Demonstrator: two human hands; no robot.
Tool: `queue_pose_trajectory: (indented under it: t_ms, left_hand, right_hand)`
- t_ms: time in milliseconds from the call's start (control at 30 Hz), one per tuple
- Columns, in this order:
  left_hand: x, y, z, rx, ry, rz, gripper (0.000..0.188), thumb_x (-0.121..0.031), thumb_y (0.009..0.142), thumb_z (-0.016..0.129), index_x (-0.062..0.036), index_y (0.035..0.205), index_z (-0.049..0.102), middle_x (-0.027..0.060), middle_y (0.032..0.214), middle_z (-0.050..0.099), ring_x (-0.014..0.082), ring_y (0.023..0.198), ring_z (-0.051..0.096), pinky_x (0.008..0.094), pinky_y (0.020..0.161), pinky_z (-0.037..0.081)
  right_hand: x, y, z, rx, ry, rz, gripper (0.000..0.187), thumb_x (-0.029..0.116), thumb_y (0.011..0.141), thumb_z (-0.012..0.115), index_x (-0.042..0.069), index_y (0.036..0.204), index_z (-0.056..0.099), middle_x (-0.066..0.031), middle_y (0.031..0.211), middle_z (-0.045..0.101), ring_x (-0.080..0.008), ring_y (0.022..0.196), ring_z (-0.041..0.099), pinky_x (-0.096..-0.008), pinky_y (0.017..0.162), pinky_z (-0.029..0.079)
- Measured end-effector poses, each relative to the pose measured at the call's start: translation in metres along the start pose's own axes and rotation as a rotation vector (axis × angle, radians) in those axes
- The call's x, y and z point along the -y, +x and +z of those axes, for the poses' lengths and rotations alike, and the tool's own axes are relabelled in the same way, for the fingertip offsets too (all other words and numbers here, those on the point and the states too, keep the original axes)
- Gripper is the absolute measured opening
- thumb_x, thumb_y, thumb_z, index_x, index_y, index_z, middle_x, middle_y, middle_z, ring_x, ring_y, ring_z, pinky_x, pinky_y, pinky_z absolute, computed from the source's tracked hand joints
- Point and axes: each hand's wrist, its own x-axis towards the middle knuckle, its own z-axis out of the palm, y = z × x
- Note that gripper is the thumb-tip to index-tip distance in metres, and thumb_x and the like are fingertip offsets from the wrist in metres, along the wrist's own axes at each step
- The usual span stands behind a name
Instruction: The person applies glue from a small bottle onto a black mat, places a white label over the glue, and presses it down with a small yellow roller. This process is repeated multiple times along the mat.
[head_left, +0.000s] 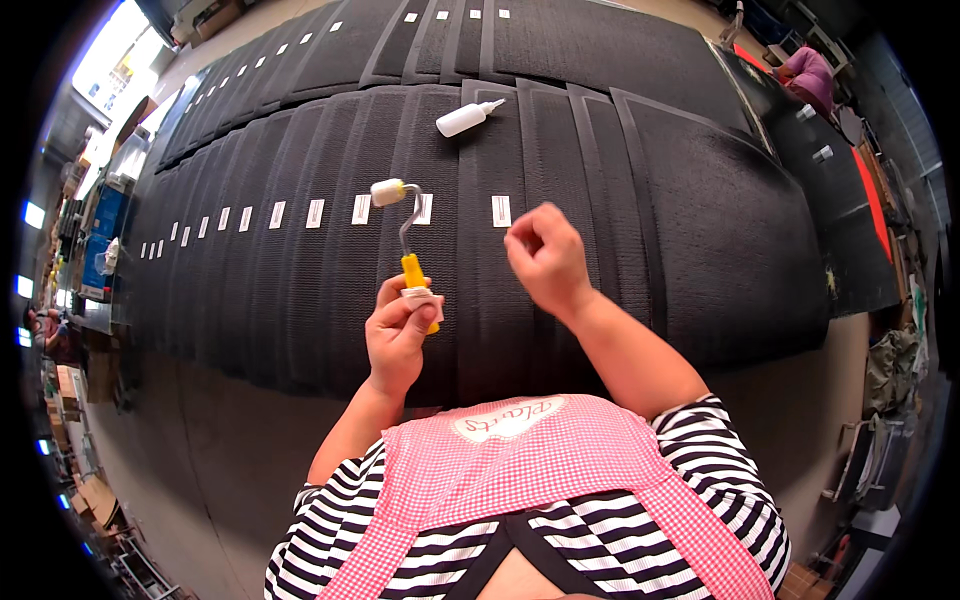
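My left hand grips a small paint roller by its yellow handle, with a small white wad or stack of labels pinched against it. The white roller head is raised over the black ribbed mats. My right hand is curled with fingertips together, just below and right of a white label on a mat. Whatever its fingers may hold is hidden. More white labels run in a row leftward across the overlapping mats.
A white squeeze bottle with a pointed nozzle lies on the mats ahead. A second row of mats with labels lies beyond. Another person in purple is at far right. Blue boxes stand at left.
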Motion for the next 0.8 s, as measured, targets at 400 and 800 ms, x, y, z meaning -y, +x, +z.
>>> queue_pose_trajectory:
  t_ms: [400,800]
  left_hand:
    - [-0.009,0.01,0.057,0.293,-0.367,-0.515,0.026,-0.021,0.096,0.065,0.0035,0.101,0.072,0.0051,0.122,0.048,0.0173,0.108,0.055,0.0315,0.094,0.047]
    - [-0.01,0.019,0.042,0.419,0.013,-0.294,0.012,-0.008,0.089,0.07,0.0031,0.091,0.074,0.0201,0.148,0.045,0.0234,0.13,0.051,0.0308,0.093,0.049]
  right_hand:
    - [0.014,-0.094,0.008,0.218,0.401,-0.086,0.076,0.011,0.086,0.073,0.003,0.141,0.021,-0.0143,0.098,0.066,-0.0255,0.083,0.07,-0.0351,0.079,0.056]
    - [0.025,-0.108,-0.006,0.279,0.398,0.332,0.073,0.01,0.096,0.048,0.011,0.158,0.01,-0.0084,0.084,0.066,-0.015,0.067,0.062,-0.0303,0.071,0.055]
